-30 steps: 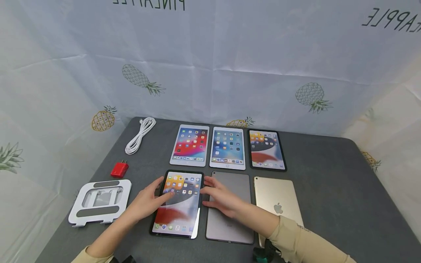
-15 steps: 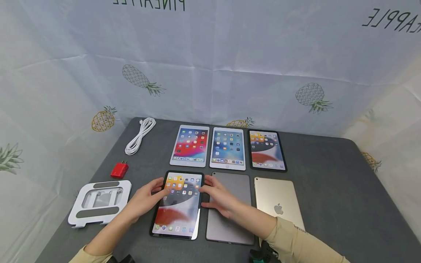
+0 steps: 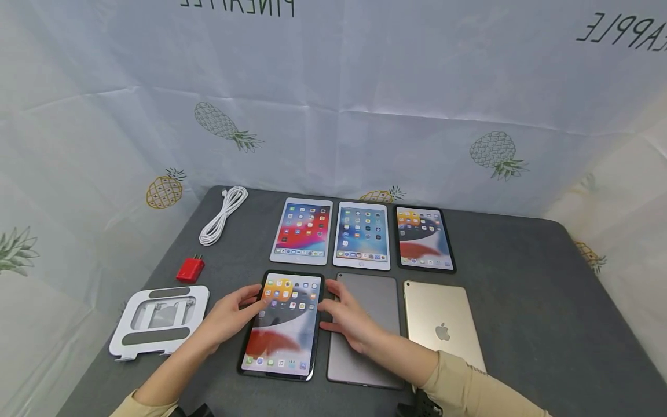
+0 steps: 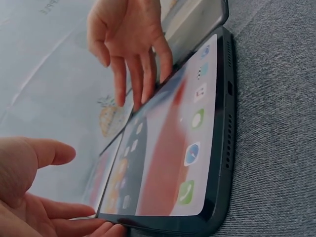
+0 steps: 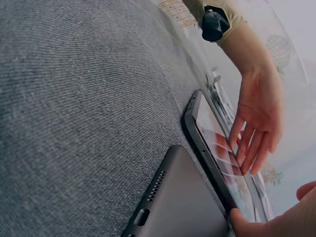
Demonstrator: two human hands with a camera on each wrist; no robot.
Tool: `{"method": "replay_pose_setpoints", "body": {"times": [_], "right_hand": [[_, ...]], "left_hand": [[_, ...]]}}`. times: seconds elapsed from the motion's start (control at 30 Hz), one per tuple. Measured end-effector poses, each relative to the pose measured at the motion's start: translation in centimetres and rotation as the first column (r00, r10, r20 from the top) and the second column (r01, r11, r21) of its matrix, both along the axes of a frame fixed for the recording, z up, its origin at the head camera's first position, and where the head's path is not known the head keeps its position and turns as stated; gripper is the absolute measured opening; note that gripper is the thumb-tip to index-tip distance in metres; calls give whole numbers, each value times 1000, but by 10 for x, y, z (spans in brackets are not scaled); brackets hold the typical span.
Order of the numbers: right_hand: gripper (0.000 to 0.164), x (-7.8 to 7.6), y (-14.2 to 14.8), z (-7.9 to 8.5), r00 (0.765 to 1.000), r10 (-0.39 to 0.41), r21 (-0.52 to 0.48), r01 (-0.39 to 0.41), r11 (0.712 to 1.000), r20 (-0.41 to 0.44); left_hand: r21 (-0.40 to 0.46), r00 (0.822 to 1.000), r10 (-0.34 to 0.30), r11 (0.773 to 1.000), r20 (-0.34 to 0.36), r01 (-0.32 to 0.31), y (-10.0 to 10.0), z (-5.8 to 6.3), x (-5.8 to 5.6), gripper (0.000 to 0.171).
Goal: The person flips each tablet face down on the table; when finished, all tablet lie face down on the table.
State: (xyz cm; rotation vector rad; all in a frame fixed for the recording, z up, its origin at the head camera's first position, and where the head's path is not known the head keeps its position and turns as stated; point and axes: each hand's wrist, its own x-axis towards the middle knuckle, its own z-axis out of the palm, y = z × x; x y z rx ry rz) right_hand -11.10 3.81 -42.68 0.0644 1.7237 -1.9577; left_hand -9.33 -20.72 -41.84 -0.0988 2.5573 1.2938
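Note:
A black-framed tablet (image 3: 281, 341) lies screen up on the dark cloth, its home screen lit. My left hand (image 3: 229, 315) is at its left edge; in the left wrist view the fingertips touch that edge while the thumb is raised above the screen. On the opposite side is my right hand (image 3: 349, 318), its fingers extended along the right edge. In the right wrist view one of its fingertips (image 5: 237, 217) touches the tablet's side. Beneath the right hand and forearm a grey tablet (image 3: 377, 301) lies face down, partly covered.
Behind are two white-framed tablets (image 3: 301, 231) (image 3: 362, 234) and a black-framed tablet (image 3: 424, 237), all lit. Right of the grey one lies a gold tablet (image 3: 443, 307), back up. At left are a folded white stand (image 3: 125, 341), a red charger plug (image 3: 190, 270) and a coiled white cable (image 3: 224, 214).
Over the last second my left thumb has drawn back a little toward the tablet's left edge. The right hand has shifted only slightly, and the tablet stays in place.

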Motion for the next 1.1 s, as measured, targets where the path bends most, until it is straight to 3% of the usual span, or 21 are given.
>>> {"method": "replay_pose_setpoints", "body": {"times": [0.3, 0.57, 0.77, 0.97, 1.1], "right_hand": [[73, 1, 2, -4, 1000, -15, -4, 15, 1000, -23], [82, -5, 6, -8, 991, -24, 27, 28, 999, -130], [90, -12, 8, 3, 984, -9, -3, 8, 1000, -179], [85, -22, 8, 19, 970, 39, 9, -38, 999, -239], [74, -27, 4, 26, 961, 77, -11, -83, 996, -264]], "left_hand": [[4, 1000, 2, 1000, 1, -2, 4, -6, 3, 61], [63, 1000, -10, 998, 1, 10, 17, -8, 8, 57], [115, 999, -33, 993, -5, 34, 28, -11, 6, 54], [152, 997, -71, 986, 5, 69, 37, -14, 4, 53], [275, 993, -122, 954, 1, 117, 37, -17, 1, 51]]}}
